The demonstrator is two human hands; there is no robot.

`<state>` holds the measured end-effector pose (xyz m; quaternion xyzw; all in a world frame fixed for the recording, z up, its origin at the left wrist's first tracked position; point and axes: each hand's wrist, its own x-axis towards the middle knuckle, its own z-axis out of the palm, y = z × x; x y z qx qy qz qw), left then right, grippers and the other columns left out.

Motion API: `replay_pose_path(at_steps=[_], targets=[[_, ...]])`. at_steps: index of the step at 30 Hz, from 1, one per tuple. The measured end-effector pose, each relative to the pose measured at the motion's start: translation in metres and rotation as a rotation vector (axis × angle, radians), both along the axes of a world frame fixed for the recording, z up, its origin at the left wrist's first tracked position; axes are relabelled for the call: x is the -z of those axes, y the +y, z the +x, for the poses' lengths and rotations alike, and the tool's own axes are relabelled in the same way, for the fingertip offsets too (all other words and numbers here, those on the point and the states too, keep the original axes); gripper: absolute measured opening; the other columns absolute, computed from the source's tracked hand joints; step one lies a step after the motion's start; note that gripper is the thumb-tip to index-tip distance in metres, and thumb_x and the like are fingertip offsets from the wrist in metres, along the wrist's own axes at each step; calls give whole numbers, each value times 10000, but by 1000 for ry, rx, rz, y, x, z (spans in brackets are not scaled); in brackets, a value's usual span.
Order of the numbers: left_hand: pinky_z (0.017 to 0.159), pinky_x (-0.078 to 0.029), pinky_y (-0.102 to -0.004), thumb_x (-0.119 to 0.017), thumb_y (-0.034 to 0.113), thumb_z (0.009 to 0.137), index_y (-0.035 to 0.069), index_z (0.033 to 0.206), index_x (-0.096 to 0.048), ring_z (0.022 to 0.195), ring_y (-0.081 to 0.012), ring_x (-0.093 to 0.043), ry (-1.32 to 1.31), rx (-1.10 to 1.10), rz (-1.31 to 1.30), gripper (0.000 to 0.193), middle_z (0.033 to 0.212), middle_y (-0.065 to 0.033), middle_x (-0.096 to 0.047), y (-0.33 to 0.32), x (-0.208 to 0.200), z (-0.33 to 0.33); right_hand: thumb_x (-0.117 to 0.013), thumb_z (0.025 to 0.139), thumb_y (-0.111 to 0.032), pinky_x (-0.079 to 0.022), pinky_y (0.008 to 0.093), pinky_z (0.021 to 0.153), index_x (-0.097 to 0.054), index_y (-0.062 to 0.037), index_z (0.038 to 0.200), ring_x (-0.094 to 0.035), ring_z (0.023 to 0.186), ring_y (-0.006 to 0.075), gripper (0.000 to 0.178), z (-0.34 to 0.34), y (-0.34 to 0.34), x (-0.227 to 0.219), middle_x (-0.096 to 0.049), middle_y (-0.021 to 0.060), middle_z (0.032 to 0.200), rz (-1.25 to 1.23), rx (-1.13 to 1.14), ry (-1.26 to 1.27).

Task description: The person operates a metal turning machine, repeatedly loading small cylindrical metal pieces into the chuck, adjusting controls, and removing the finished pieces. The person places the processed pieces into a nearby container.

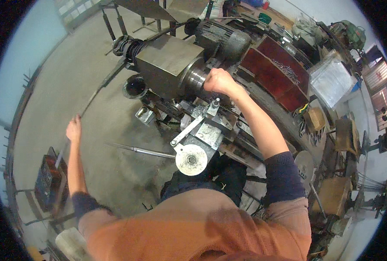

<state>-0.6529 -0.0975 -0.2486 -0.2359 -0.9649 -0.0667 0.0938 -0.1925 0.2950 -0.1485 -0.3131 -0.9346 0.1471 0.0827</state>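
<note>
No packages, labels, signs, screens visible.

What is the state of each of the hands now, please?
Left hand: closed around a thin metal rod.
Right hand: closed on the lathe chuck; whether it truly grips it cannot be told.

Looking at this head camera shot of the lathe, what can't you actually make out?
- Round steel chuck: the right hand covers its front, hiding any workpiece.
- Left hand: holds a thin grey metal rod; its lower end is lost against the dark crate.
- Cluttered workbench: small tools too tiny and warped near the rim.
- Lower lathe bed: hidden by the orange-sweatered torso.
</note>
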Motion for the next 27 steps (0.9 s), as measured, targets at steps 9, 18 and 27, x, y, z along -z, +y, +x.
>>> replay_pose_path(at_steps=[9,18,27], targets=[[730,-450,-468,-465,566,796,51,990,-599,843,-377,-590,-80,-39,105,567,894,-193,-619,8,-32,169,-564,558,-182,-477,387,557,-608,-22,575,-566,568,353,167,1,5,16,-560,183,600,141,-104,77],[703,-457,-321,-557,237,830,-12,897,-602,752,-219,-615,-286,691,750,262,805,-136,-646,84,-114,255,-545,485,-71,-471,359,784,-682,-107,842,-561,935,294,384,79,-93,-36,-638,78,955,83,-355,608],[621,-505,-282,-555,299,868,1,913,-615,657,-176,-641,-2071,1015,945,308,747,-97,-647,207,-94,406,-554,484,-10,-447,372,832,-652,-61,841,-545,973,319,373,99,-135,-20,-623,84,1022,162,-193,747]])
